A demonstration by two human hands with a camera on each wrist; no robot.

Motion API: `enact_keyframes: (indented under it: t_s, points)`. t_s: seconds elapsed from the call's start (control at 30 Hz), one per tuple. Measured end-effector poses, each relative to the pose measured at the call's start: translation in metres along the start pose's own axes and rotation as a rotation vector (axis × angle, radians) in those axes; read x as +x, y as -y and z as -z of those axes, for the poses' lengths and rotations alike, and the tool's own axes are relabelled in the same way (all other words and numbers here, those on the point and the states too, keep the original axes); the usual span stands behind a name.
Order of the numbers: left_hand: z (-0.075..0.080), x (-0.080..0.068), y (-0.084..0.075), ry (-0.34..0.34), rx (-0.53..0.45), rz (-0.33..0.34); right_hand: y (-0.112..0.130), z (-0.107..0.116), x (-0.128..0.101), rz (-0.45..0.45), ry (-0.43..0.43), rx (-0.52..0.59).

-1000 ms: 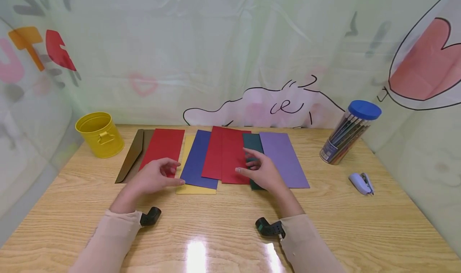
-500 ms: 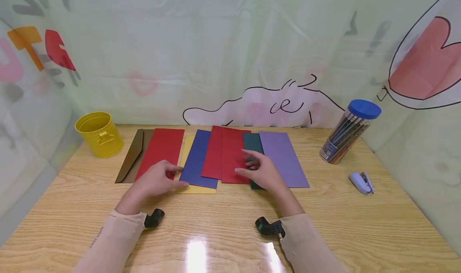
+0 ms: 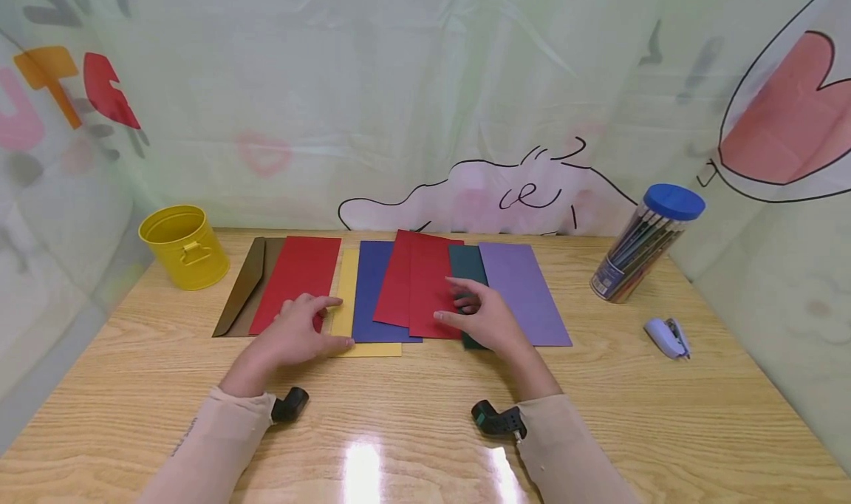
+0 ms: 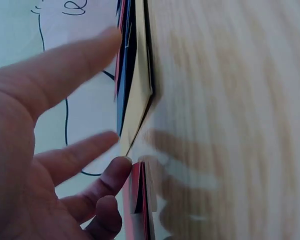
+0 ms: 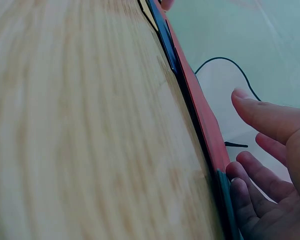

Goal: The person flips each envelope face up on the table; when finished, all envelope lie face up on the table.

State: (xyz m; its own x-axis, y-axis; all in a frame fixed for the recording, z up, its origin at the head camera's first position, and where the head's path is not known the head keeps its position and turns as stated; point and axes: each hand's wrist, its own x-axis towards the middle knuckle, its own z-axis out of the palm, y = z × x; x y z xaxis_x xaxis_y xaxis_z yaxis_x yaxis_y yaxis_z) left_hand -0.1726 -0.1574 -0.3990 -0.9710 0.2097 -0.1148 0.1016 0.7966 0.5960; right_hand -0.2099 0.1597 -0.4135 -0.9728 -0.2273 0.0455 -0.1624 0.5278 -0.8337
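Note:
Several coloured envelopes lie in a row on the table. My left hand [image 3: 295, 334] rests on the left side of the group, thumb and forefinger spread, with the tips at the yellow envelope [image 3: 348, 282] and the left edge of the blue envelope [image 3: 371, 290]. Over the blue one lies a tilted red envelope [image 3: 397, 286], partly under another red envelope [image 3: 428, 275]. My right hand [image 3: 488, 319], fingers loosely bent and apart, hovers over that red one and the dark green envelope [image 3: 467, 260]. Beneath my left hand is a third red envelope [image 3: 302, 267].
A brown envelope [image 3: 242, 290] lies far left, a purple envelope [image 3: 528, 297] on the right. A yellow bucket [image 3: 193, 256] stands back left. On the right are a blue-lidded pencil tube [image 3: 628, 256] and a small lilac stapler [image 3: 665, 338]. A printed cloth [image 3: 399, 105] hangs behind.
My left hand has moved slightly right. The blue envelope's lower end has swung right, uncovering more of the yellow one, and the tilted red envelope has shifted a little. My right hand stays still.

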Motion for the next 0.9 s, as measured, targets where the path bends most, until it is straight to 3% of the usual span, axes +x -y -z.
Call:
enact_keyframes:
  t_s: [0.4, 0.63, 0.9]
  points:
    - [-0.006, 0.002, -0.001, -0.002, 0.068, 0.028, -0.001, 0.000, 0.000, 0.006, 0.004, -0.009]
    - [-0.003, -0.002, -0.005, 0.029, 0.075, 0.009, 0.000, -0.004, -0.001, 0.010, 0.022, -0.074]
    - [-0.001, -0.009, -0.014, 0.055, 0.177, -0.004, 0.001, -0.007, -0.001, 0.007, 0.029, -0.070]
